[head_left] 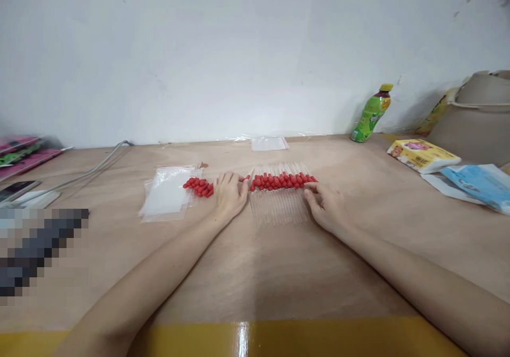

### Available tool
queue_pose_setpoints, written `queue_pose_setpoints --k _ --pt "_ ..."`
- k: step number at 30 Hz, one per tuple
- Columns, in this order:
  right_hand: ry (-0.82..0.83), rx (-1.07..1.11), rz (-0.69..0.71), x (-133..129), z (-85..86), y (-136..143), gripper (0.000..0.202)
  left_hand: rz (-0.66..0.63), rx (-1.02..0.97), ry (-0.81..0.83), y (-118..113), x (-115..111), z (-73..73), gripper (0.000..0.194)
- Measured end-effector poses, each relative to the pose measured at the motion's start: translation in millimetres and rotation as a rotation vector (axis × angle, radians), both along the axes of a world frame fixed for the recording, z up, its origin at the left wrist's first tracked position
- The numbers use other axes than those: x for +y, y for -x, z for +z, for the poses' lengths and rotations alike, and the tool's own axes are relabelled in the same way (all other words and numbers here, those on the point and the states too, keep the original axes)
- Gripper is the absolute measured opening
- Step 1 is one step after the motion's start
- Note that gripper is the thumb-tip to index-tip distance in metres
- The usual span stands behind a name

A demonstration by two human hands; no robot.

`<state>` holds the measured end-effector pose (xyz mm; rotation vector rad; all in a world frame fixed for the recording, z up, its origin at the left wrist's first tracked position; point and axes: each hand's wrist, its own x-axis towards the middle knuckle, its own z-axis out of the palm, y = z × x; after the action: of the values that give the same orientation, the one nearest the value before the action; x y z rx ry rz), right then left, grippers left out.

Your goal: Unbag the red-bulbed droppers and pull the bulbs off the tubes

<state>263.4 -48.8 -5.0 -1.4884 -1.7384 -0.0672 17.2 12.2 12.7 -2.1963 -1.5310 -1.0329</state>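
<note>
A row of thin clear sticks with red rounded heads (283, 180) lies on the brown-covered table, their clear shafts pointing both toward and away from me. My left hand (230, 193) is at the row's left end, fingers curled, with a red head showing between thumb and forefinger. Beside its outer edge is a small pile of red heads (200, 187), its shafts partly hidden by the hand. At the row's right end rests my right hand (326, 204), its thumb and forefinger apart and touching the outermost sticks.
Clear plastic bags (165, 193) are stacked left of the pile; another bag (269, 144) lies near the wall. A green bottle (371, 115), a yellow tissue pack (422, 155), a blue packet (478, 183) and a grey bin (474, 118) stand right. A phone (18, 189) and grey cable (99, 164) lie left.
</note>
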Motion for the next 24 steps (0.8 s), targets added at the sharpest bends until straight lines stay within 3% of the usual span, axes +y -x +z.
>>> queue_pose_setpoints --k 8,15,19,24 --pt "0.028 -0.034 -0.001 0 -0.1 0 0.022 -0.205 -0.235 0.176 10 5 -9.1 0.015" --pt "-0.05 -0.025 0.055 1 -1.5 -2 0.021 -0.181 -0.332 0.104 11 -3 -3.2 0.017" --pt "-0.199 -0.023 0.188 -3 2.7 0 0.03 -0.276 -0.226 0.059 28 -25 -0.7 0.016" --pt "-0.264 -0.209 0.346 -13 11.6 9 0.055 -0.568 0.012 0.169 52 -55 2.5 0.013"
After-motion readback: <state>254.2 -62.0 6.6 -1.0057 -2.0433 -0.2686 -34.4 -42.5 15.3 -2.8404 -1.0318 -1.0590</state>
